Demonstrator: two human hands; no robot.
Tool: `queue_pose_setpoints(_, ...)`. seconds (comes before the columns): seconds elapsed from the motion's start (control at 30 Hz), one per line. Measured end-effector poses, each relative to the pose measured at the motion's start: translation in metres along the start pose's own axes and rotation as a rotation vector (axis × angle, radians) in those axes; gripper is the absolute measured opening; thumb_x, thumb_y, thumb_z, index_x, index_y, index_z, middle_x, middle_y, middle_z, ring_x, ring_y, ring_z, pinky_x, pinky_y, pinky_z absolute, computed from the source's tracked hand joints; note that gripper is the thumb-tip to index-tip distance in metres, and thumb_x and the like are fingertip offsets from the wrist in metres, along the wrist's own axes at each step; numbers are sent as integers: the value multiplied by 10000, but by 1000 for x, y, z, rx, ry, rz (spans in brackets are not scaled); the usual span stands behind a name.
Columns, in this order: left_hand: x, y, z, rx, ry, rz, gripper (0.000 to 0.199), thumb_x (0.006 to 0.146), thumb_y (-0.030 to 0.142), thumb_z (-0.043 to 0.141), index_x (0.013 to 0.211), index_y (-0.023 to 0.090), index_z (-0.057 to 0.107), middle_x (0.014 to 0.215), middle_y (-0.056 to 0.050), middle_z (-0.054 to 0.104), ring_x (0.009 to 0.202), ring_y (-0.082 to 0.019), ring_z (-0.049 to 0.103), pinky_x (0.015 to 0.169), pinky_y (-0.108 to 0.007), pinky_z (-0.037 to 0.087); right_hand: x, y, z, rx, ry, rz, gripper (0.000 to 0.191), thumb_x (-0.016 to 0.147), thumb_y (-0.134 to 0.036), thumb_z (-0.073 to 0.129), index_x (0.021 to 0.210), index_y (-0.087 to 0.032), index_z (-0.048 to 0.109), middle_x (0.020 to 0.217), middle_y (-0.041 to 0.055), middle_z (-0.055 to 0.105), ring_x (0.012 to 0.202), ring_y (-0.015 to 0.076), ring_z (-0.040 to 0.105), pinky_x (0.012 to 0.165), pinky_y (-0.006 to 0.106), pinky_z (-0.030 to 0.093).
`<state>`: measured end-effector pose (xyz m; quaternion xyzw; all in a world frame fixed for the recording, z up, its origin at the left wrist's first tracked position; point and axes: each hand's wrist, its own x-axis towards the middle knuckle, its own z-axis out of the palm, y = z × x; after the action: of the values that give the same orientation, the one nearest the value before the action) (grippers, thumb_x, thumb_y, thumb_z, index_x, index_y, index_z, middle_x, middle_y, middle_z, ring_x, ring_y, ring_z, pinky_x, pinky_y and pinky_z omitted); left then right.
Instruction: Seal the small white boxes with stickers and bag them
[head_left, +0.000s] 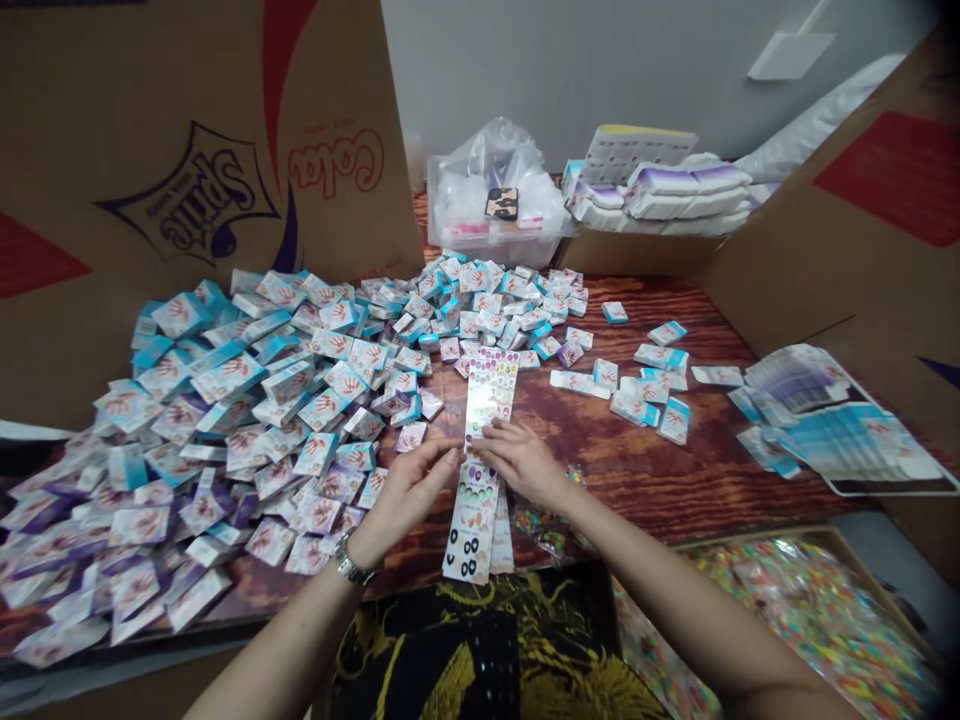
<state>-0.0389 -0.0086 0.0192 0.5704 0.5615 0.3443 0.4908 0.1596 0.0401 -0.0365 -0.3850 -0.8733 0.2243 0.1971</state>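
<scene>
Long strips of sticker sheets point(474, 525), printed with small coloured shapes, lie in a stack on the table in front of me. My left hand point(412, 490), with a watch on its wrist, is at the left edge of the top strip, its thumb and fingertips closed together there. Across the middle of the strip lies my right hand point(529, 465), fingers stretched out and touching the sheet. The hands partly cover the strip. Just below my right hand are small bags of colourful pieces point(551, 522).
A large heap of small white, blue and purple boxes point(300, 400) fills the left side. Flat cartons point(847, 430) lie at right. Behind stands a clear plastic tub point(499, 235). Cardboard boxes point(352, 80) flank the table. A carton of colourful packets point(795, 600) sits lower right.
</scene>
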Motion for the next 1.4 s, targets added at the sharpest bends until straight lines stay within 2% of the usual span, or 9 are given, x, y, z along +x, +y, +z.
queue_pose_setpoints(0.17, -3, -5, 6, -180, -215, -187, 359, 847, 471, 486, 884, 146, 635, 767, -51, 666, 640, -132, 576, 601, -243, 462, 5, 3, -18, 196, 115, 54, 263, 953, -278, 435, 1103, -247, 649, 1080, 25, 686, 1023, 169, 619, 898, 356, 480)
queue_pose_setpoints(0.27, -5, -12, 13, -246, -333, -256, 388, 850, 514, 470, 840, 155, 618, 743, -38, 660, 583, -109, 559, 571, -226, 449, 3, 3, -21, 140, 51, 2, 254, 935, -300, 477, 1116, -240, 645, 1079, 31, 687, 1001, 177, 625, 881, 356, 483)
queue_pose_setpoints(0.47, -1, -27, 16, 30, -135, -72, 348, 882, 441, 449, 728, 157, 578, 627, -4, 588, 550, -116, 527, 547, -227, 417, 8, 15, -14, -4, 51, 29, 304, 948, -343, 443, 1165, -222, 618, 1149, 67, 656, 1049, 195, 603, 897, 359, 467)
queue_pose_setpoints(0.57, 9, -31, 16, 122, 110, 47, 268, 830, 385, 543, 968, 166, 613, 934, -63, 634, 830, -183, 588, 744, -302, 459, 14, 19, -12, -20, -15, -24, 296, 951, -350, 437, 1145, -236, 629, 1126, 47, 668, 1038, 183, 607, 900, 341, 461)
queue_pose_setpoints(0.63, 20, -35, 18, 16, 188, 18, 394, 752, 366, 640, 1086, 166, 578, 1059, -82, 612, 966, -215, 567, 855, -353, 439, 16, 18, -11, -34, -17, -35, 291, 950, -339, 439, 1132, -227, 636, 1112, 47, 674, 1032, 185, 606, 904, 346, 454)
queue_pose_setpoints(0.83, 48, -44, 30, -290, 85, -140, 383, 701, 394, 681, 942, 117, 571, 890, -73, 662, 809, -181, 626, 757, -319, 493, 16, 14, -9, -42, 37, -45, 254, 937, -305, 468, 1061, -213, 670, 1063, 54, 687, 1003, 194, 602, 893, 361, 449)
queue_pose_setpoints(1.0, 48, -46, 32, -413, 60, -203, 443, 665, 327, 715, 998, 105, 525, 860, -79, 666, 776, -173, 637, 730, -305, 493, 12, 19, -4, -24, 63, 10, 327, 904, -372, 525, 1183, -218, 601, 1151, 74, 641, 1060, 205, 565, 913, 367, 442)
queue_pose_setpoints(1.2, 45, -46, 37, -451, 95, -164, 532, 634, 227, 707, 1097, 136, 461, 798, -32, 658, 720, -155, 616, 685, -271, 470, 10, 23, 6, -36, 54, -3, 472, 847, -388, 602, 1284, -227, 522, 1250, 100, 575, 1174, 261, 465, 986, 436, 394)
queue_pose_setpoints(1.4, 47, -43, 38, -476, 77, -91, 530, 667, 196, 668, 1151, 160, 454, 950, -57, 651, 849, -160, 602, 749, -265, 453, 12, 15, -4, 49, 108, -4, 455, 889, -396, 537, 1311, -237, 478, 1256, 100, 563, 1138, 238, 497, 948, 419, 418)
